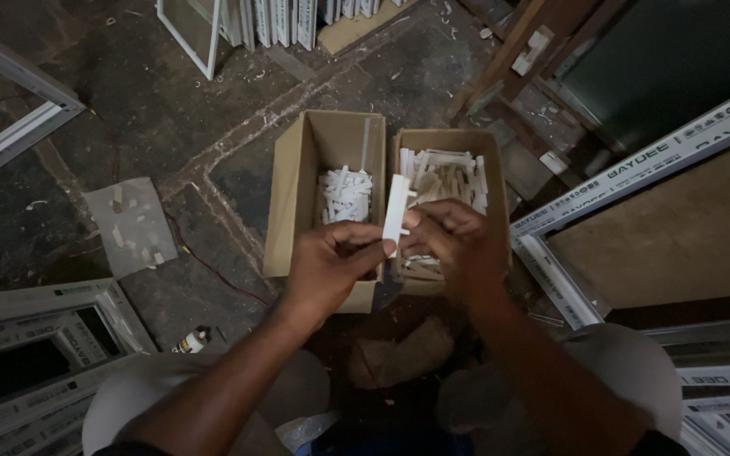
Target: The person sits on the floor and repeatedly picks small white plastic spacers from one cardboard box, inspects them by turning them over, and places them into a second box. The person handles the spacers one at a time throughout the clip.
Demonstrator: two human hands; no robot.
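Pinching a white strip (396, 214) upright between them, the left hand (331, 268) and right hand (458, 245) meet fingertip to fingertip above two open boxes. The left box (293, 194) holds a small heap of white pieces (345, 196); the right box (496, 181), touching it, is fuller. White frames (268, 21) lean beyond.

One head-worn camera looks steeply down, close over the hands, toward the floor (128, 101).
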